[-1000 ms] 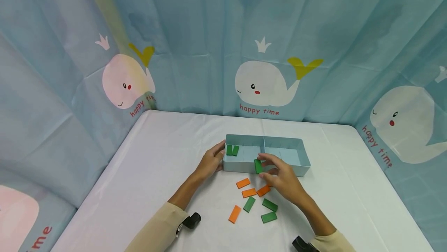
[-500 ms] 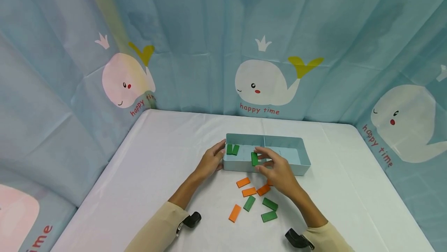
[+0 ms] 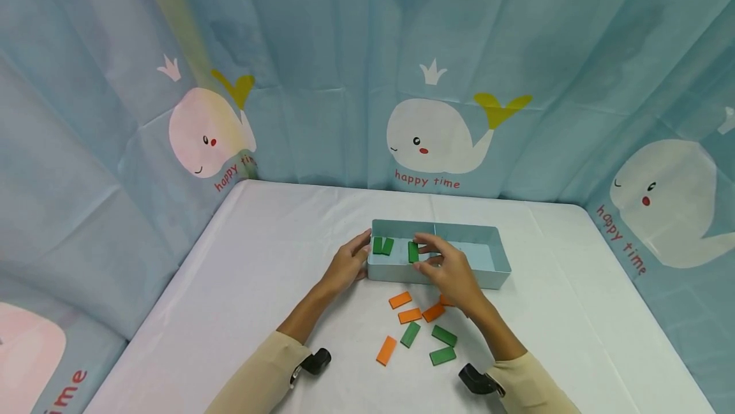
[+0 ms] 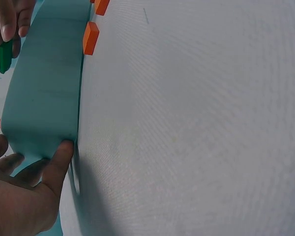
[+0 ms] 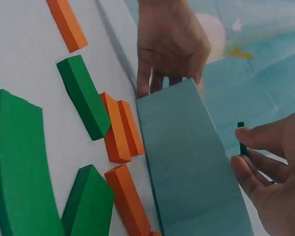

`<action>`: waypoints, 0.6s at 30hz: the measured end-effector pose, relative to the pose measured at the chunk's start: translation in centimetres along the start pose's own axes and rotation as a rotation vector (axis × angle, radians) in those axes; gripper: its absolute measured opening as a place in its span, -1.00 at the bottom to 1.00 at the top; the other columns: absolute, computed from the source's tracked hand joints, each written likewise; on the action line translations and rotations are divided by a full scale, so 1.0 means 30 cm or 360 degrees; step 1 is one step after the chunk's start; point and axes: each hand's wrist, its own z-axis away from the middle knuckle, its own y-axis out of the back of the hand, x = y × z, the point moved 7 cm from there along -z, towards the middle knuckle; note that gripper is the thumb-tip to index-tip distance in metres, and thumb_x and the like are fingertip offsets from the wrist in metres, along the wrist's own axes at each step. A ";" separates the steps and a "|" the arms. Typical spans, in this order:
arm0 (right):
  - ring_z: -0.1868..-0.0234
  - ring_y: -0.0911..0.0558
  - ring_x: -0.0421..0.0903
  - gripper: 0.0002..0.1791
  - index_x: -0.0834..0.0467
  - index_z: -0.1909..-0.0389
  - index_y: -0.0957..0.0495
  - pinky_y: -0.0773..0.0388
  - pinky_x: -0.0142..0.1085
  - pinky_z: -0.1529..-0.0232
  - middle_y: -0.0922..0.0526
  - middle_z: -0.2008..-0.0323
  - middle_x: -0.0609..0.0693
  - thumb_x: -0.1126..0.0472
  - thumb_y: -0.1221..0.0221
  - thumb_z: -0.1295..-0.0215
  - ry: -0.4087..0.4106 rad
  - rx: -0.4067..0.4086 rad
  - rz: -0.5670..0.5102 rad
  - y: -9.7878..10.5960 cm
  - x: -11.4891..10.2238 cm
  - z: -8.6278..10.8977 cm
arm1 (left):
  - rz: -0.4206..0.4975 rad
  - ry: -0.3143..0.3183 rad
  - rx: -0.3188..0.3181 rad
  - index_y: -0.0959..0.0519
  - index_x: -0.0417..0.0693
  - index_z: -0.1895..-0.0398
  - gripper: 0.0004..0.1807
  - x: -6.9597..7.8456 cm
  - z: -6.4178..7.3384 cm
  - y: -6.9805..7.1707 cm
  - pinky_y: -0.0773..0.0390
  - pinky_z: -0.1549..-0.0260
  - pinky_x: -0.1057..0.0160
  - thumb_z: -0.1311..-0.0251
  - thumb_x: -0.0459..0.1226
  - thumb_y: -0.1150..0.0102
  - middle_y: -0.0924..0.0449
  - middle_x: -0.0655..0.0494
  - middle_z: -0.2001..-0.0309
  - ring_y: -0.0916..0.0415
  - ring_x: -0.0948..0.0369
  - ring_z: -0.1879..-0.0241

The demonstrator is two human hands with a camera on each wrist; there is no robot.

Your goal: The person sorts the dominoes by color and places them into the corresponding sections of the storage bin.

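My right hand (image 3: 456,277) pinches a small green block (image 3: 413,252) between thumb and fingertips, over the left compartment of a light blue two-part box (image 3: 396,272). Seen from the right wrist, the pinched green block (image 5: 241,142) is thin and edge-on. My left hand (image 3: 343,267) holds the box's left end; in the left wrist view its spread fingers (image 4: 59,167) span the end wall from rim to base. Two green blocks (image 3: 388,247) lie side by side at the left of the left compartment. Part of the divider is hidden behind my right hand.
In front of the box, on the white tablecloth (image 3: 275,235), lie several orange blocks (image 3: 410,316) and three green blocks (image 3: 443,356). One orange block is partly covered by my right wrist. A blue whale-print curtain (image 3: 344,114) stands around the table.
My right hand has moved left and away from me with the green block, from over the box's front wall to over the left compartment. My left hand and the loose blocks have stayed put.
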 end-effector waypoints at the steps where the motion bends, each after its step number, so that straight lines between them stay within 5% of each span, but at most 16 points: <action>1: -0.18 -0.67 0.06 -0.38 0.13 -0.41 -0.52 -0.72 -0.33 -0.09 -0.65 -0.30 0.10 0.41 -0.39 -0.36 -0.0001 -0.0004 -0.0006 -0.002 0.001 -0.004 | -0.0002 0.0000 0.0001 -0.15 0.10 -0.72 -0.40 0.000 -0.001 0.000 -0.62 -0.25 -0.19 -0.71 -0.18 0.13 -0.14 0.02 -0.68 -0.13 -0.10 -0.63; 18: -0.10 -0.73 0.16 -0.39 0.21 -0.43 -0.50 -0.77 -0.17 -0.04 -0.66 -0.28 0.11 0.41 -0.37 -0.38 -0.0154 -0.0025 0.0033 -0.030 0.033 -0.068 | 0.0004 -0.0011 -0.0011 -0.16 0.14 -0.72 -0.40 0.001 0.001 0.000 -0.62 -0.25 -0.20 -0.71 -0.15 0.11 -0.12 0.03 -0.69 -0.11 -0.09 -0.64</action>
